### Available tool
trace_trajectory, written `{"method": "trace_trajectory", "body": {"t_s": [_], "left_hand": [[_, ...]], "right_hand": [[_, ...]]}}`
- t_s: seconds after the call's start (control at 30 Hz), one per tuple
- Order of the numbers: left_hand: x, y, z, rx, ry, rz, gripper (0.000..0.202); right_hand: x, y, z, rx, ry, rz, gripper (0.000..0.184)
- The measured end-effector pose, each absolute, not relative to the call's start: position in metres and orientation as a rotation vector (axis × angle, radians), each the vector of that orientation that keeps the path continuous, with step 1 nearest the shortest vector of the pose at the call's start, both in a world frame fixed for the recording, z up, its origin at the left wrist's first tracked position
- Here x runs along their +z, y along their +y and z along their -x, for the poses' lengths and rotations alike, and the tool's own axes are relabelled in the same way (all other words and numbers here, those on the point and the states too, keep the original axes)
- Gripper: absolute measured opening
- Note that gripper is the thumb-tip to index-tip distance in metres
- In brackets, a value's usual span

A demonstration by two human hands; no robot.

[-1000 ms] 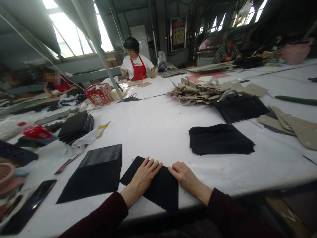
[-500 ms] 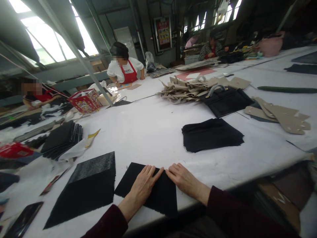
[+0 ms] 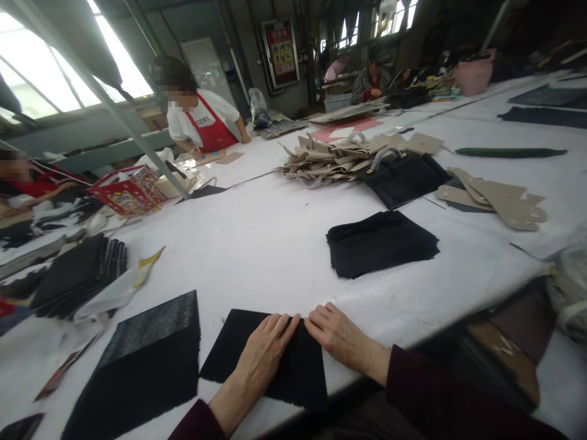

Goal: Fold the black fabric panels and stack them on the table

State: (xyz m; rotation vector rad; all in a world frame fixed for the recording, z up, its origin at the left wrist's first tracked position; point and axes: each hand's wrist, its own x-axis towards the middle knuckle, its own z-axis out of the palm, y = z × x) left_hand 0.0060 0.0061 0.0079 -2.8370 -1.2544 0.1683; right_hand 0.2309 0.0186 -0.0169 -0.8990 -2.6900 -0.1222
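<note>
On the white table (image 3: 275, 244), a thick black stack of fabric (image 3: 137, 366) lies near left. Just right of it, the left hand (image 3: 263, 351) lies flat, fingers together, on a black fabric square (image 3: 302, 373) at the near edge. The right hand (image 3: 337, 333) presses flat beside it, fingertips nearly meeting. Farther right lies another black fabric pile (image 3: 378, 241).

A long white table (image 3: 275, 244) fills the workshop. Daylight enters through slanted windows (image 3: 36, 91) on the left and high windows (image 3: 403, 12) at the back. A white door (image 3: 204, 64) and a red poster (image 3: 280, 52) stand against the grey wall (image 3: 183, 24).
</note>
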Motion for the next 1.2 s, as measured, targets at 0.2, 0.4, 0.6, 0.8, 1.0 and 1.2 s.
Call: {"method": "trace_trajectory", "body": {"t_s": [0.2, 0.4, 0.6, 0.8, 1.0, 1.2], "left_hand": [[0.003, 0.004, -0.007, 0.168, -1.225, 2.787, 0.074], [-0.005, 0.003, -0.004, 0.163, -1.196, 2.757, 0.074], [-0.005, 0.003, -0.005, 0.184, -1.183, 2.754, 0.073], [-0.003, 0.003, -0.007, 0.171, -1.182, 2.735, 0.072], [-0.002, 0.001, -0.007, 0.175, -1.208, 2.737, 0.075], [0.001, 0.002, -0.007, 0.177, -1.218, 2.749, 0.076]], "right_hand": [[-0.017, 0.016, -0.233, -0.095, -2.67, 0.936, 0.018], [-0.016, 0.007, -0.238, 0.012, -2.625, 1.014, 0.011], [-0.019, -0.003, -0.243, 0.149, -2.471, 1.213, 0.036], [-0.012, -0.004, -0.228, 0.102, -2.499, 1.352, 0.06], [-0.014, -0.014, -0.226, -0.014, -2.56, 1.358, 0.047], [-0.021, -0.026, -0.239, 0.039, -2.47, 1.392, 0.045]]}}
